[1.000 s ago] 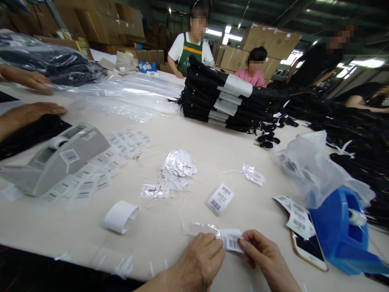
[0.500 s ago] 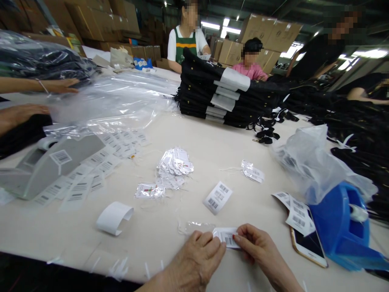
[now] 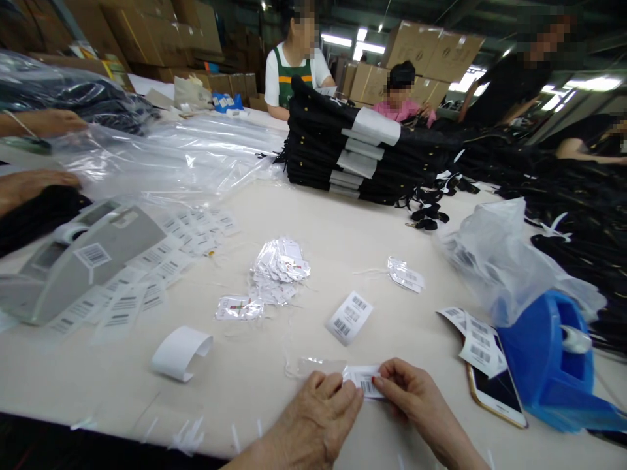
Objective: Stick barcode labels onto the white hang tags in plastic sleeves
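A white barcode tag [image 3: 368, 385] lies low on the table between my hands, with a clear plastic sleeve [image 3: 321, 365] and a thin string at its left end. Fingers bent, my left hand [image 3: 313, 418] presses on the left part of the tag and hides some of it. The thumb and fingertips of my right hand [image 3: 416, 401] pinch its right end. Just above lies a loose sheet of barcode stickers [image 3: 350, 318]. Farther back is a heap of hang tags [image 3: 280, 267], with a single sleeved tag [image 3: 240, 307] beside it.
At right, a phone [image 3: 507, 398] lies under sticker sheets beside a blue tape dispenser [image 3: 543, 372]. A grey dispenser [image 3: 83, 261] stands left, near another person's hands [image 3: 39, 186]. Stacked black garments [image 3: 337, 143] and clear plastic bags [image 3: 196, 150] lie at the back.
My hands and the tag hold nearly the same position. At far left, the other person's upper hand has drawn back leftward over the plastic bags.
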